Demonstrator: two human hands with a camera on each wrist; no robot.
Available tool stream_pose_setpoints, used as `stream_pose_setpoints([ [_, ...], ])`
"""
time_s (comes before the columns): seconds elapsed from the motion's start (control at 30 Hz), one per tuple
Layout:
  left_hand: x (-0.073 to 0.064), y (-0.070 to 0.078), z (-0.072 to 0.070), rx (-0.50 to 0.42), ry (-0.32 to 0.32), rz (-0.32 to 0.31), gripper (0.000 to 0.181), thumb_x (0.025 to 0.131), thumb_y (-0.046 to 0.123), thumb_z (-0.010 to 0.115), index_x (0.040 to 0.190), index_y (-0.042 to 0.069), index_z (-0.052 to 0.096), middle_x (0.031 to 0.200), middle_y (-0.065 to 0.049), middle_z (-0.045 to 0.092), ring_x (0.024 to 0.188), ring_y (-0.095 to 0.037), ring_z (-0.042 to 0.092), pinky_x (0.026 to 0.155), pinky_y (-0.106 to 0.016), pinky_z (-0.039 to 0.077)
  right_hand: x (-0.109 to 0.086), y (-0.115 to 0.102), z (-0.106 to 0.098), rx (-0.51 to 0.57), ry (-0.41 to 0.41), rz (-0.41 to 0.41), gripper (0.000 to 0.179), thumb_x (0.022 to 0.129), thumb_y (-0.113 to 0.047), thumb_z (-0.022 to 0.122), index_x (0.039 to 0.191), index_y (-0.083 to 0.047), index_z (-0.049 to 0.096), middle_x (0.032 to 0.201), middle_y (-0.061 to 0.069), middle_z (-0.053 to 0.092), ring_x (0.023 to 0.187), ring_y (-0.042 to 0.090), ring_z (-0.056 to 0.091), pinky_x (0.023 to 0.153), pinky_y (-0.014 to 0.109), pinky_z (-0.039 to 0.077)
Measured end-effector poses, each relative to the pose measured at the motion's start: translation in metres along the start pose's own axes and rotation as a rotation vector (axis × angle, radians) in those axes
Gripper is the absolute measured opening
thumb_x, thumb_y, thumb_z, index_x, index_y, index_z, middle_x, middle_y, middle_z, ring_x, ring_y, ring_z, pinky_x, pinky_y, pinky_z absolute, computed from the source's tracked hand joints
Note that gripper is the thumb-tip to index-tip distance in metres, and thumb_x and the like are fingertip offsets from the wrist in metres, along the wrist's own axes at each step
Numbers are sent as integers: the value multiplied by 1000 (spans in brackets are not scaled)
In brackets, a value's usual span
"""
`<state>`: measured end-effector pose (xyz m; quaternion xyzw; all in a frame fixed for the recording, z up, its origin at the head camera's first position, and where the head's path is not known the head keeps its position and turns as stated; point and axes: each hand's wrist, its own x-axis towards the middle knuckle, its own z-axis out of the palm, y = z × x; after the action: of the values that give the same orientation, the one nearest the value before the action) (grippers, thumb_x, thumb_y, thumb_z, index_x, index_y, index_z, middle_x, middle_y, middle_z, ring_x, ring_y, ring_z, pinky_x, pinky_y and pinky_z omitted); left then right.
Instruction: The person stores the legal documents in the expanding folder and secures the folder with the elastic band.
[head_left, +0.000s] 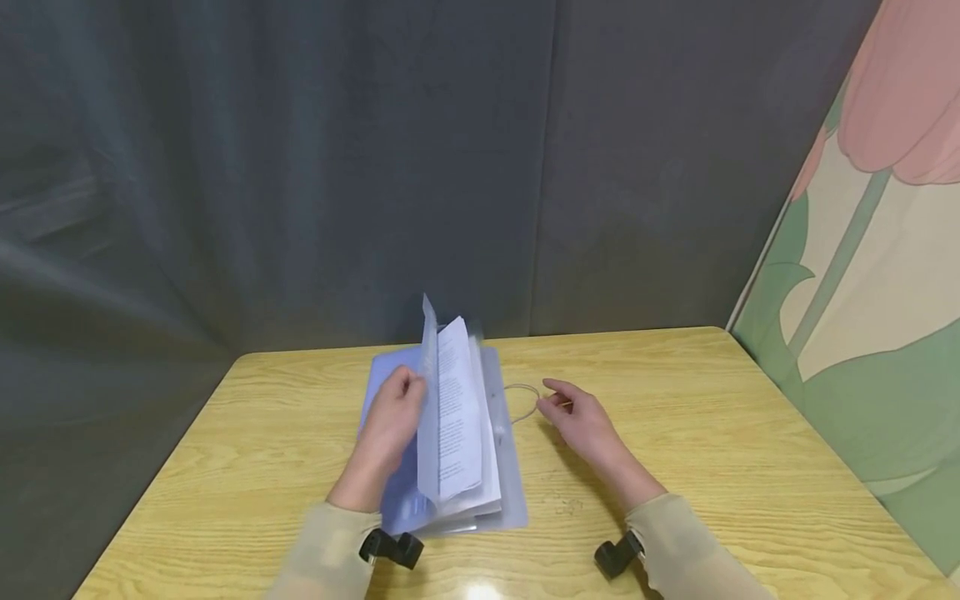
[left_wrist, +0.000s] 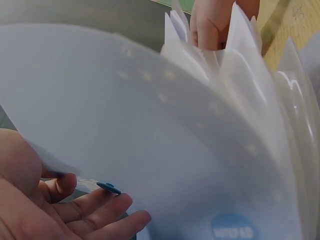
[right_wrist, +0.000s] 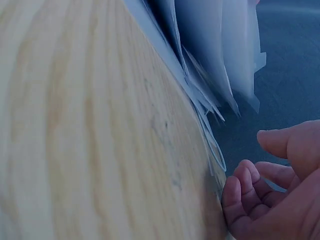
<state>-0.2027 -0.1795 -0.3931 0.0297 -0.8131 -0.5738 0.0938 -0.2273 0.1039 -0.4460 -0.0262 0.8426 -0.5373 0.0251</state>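
Note:
A bluish translucent folder [head_left: 513, 492] lies partly open on the table, with printed sheets [head_left: 459, 417] fanned upright inside it. My left hand [head_left: 392, 412] pinches the edge of its raised clear cover [head_left: 428, 425]. In the left wrist view that cover [left_wrist: 120, 120] bends across the picture, and a small dark teal round button [left_wrist: 108, 187] shows by the fingers. A thin elastic loop [head_left: 523, 385] sticks out from the folder's right side. Just right of the loop is my right hand [head_left: 583, 423], fingers loosely bent, holding nothing. The right wrist view shows the loop [right_wrist: 220, 157] near those fingertips.
The folder stands on a light wood-grain table [head_left: 675, 400]. A dark grey curtain [head_left: 390, 167] hangs behind the far edge. To the right is a panel with a pink tulip pattern [head_left: 885, 292]. Small dark marks [head_left: 564, 504] show on the tabletop.

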Motion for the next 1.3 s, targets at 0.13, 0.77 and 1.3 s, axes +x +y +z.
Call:
stream_pose_setpoints([
  [0.13,0,-2,5,28,-8,14,18,107,11,48,89,10,49,83,-6,44,77,-23,46,69,-37,38,0,1,0,-9,-1,9,54,112,-21,67,160,-1,53,127,15,63,89,22,59,65,29,51],
  [0.77,0,-8,31,397,-17,93,12,98,19,55,88,15,59,76,-3,57,71,-24,55,65,-41,45,4,5,-3,-23,-10,17,57,111,-23,68,160,1,52,126,15,64,106,27,57,74,30,50],
  [1.3,0,-13,46,555,-49,123,18,99,32,64,90,17,58,72,-1,57,64,-22,54,59,-41,42,7,4,0,-10,-12,26,57,110,-23,70,159,0,53,127,16,64,104,27,57,75,29,50],
])
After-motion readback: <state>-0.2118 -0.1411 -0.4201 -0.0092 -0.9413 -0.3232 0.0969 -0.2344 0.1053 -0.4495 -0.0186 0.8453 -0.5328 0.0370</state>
